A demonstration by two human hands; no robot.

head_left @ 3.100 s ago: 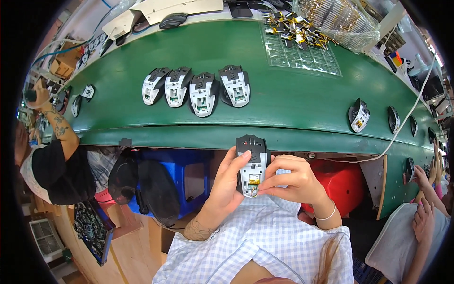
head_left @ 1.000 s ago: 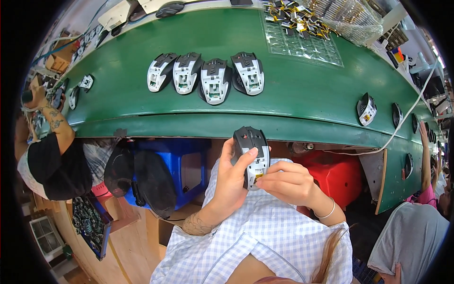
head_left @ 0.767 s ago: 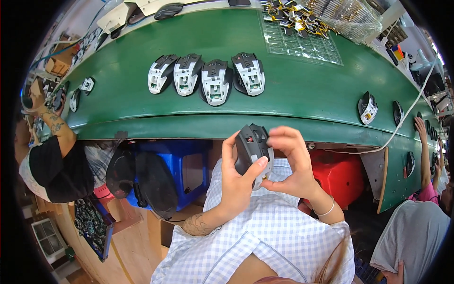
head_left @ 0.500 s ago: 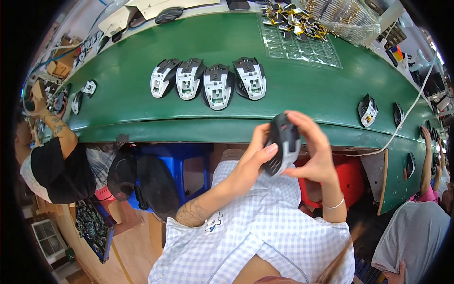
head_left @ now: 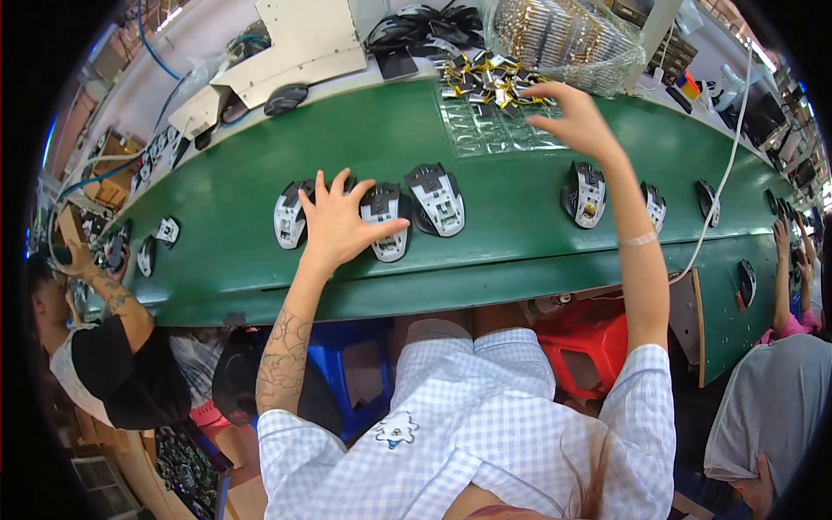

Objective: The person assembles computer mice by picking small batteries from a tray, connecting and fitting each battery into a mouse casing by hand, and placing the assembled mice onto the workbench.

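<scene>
on the green felt-covered desk (head_left: 485, 251) in front of you, four upturned computer mice lie side by side in a row, black plastic shells with white undersides facing up. your left hand (head_left: 340, 221) rests over this row with fingers spread wide, holding nothing; the palm covers the second mouse from the left almost entirely, and the thumb touches the third upturned mouse (head_left: 386, 221). the leftmost upturned mouse (head_left: 289, 215) shows just beside the little finger, and the fourth upturned mouse (head_left: 436, 200) lies just beyond the thumb tip, apart from it. each mouse has its long axis running away from you, across the width of the desk.

your right hand (head_left: 576, 123) is stretched well forward and to the right, open, with fingers loosely extended, holding nothing. it hovers above the clear moulded plastic tray (head_left: 503, 134) of shallow square pockets, whose long axis runs left to right. the heap of small yellow and black parts (head_left: 485, 82) lies just beyond the tray's far left portion; the right hand is the nearer hand to both. whether the fingertips touch the tray cannot be told.

a separate upturned black mouse (head_left: 584, 194) lies on the desk just under your right forearm, near the wrist, with another small mouse (head_left: 653, 204) just beside it to the right. a crinkled clear plastic bag of metallic parts (head_left: 563, 39) sits at the far edge of the desk.
</scene>
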